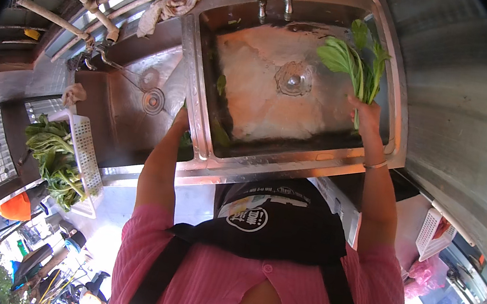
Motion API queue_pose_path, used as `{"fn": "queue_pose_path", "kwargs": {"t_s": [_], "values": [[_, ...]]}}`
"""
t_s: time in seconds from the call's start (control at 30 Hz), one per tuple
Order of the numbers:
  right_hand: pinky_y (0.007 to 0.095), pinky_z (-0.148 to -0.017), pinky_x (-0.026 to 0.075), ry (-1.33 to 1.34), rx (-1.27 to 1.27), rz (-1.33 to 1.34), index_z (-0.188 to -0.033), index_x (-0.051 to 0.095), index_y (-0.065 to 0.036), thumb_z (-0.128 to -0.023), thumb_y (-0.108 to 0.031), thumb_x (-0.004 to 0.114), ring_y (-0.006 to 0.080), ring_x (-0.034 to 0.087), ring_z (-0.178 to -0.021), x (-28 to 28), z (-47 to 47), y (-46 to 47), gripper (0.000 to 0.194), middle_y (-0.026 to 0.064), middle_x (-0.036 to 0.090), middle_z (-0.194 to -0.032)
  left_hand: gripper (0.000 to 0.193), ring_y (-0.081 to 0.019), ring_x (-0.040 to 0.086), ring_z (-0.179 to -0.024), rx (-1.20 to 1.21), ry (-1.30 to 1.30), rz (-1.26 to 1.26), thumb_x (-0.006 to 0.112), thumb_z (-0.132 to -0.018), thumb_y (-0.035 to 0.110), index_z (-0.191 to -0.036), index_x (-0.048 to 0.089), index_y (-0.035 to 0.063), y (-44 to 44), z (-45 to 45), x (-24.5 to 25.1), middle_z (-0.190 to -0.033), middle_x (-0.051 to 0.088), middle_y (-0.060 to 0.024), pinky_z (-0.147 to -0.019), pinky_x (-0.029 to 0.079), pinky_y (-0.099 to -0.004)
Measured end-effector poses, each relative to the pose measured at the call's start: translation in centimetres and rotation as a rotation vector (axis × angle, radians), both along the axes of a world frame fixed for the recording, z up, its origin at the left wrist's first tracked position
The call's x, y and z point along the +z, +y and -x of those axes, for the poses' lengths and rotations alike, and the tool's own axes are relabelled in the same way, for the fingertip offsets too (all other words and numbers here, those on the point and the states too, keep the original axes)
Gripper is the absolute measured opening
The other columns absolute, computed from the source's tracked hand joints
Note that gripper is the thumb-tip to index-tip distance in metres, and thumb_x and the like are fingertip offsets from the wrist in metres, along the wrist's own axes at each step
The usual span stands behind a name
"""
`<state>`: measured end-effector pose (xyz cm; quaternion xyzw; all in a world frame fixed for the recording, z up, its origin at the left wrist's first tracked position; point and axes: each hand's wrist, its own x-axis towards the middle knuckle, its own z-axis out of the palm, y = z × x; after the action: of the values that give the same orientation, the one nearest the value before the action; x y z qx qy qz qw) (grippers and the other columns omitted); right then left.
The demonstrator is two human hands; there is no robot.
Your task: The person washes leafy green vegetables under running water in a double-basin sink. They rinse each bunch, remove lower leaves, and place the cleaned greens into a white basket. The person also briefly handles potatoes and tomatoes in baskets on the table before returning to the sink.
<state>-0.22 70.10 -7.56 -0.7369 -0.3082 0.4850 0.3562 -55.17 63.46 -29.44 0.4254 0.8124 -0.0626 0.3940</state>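
My right hand (366,115) grips the stems of a bunch of leafy greens (355,67) over the right side of the large sink basin (312,154). The leaves point away from me, and one rounded leaf stands apart at the top. Down in the smaller left basin (97,105), my left hand (180,120) is close against the divider (196,90). Its fingers are mostly hidden, with a bit of green showing at their tips. More green leaves (185,142) lie beneath that wrist. Loose leaves (220,133) rest along the large basin's left side.
A white perforated basket (86,154) of leafy greens (55,159) stands left of the sink. Two taps (263,4) rise behind the large basin; another tap (92,58) serves the left one. Crumpled cloths (167,10) lie on the back ledge. A metal panel (462,102) borders the right.
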Motion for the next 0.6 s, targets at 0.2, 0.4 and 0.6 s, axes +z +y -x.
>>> {"fn": "queue_pose_path", "kwargs": {"t_s": [0.2,0.4,0.6], "values": [[0.0415,-0.065,0.047,-0.704,0.519,0.386,-0.092,0.059,0.004,-0.059,-0.024,0.071,0.0316,0.058,-0.073,-4.3,-3.2,-0.5,0.045,0.0163,0.058,-0.082,0.069,-0.0403,0.050,-0.106,0.107,0.066,-0.161,0.061,-0.076,0.032,-0.128,0.028,0.0021,1.5,0.5,-0.6,-0.117,0.043,-0.0283,-0.087,0.043,-0.0429],[0.0379,-0.061,0.050,0.096,0.300,0.512,-0.086,0.055,0.005,-0.070,-0.004,0.061,0.0264,0.058,-0.069,-5.2,-0.1,-0.7,0.019,0.0154,0.058,-0.084,0.052,-0.0370,0.055,-0.098,-0.180,0.021,-0.045,0.058,-0.078,0.036,-0.112,0.047,-0.0003,1.7,-1.7,-1.6,-0.102,0.054,-0.0267,-0.083,0.045,-0.0412],[0.0349,-0.055,0.052,0.647,0.171,0.240,-0.082,0.057,0.004,-0.070,-0.001,0.061,0.0224,0.058,-0.056,-2.6,10.6,-3.8,0.014,0.0143,0.058,-0.072,0.033,-0.0338,0.061,-0.076,-0.139,0.272,-0.495,0.060,-0.078,0.030,-0.087,0.065,-0.0007,2.6,1.5,16.0,-0.073,0.062,-0.0196,-0.069,0.048,-0.0415]]}}
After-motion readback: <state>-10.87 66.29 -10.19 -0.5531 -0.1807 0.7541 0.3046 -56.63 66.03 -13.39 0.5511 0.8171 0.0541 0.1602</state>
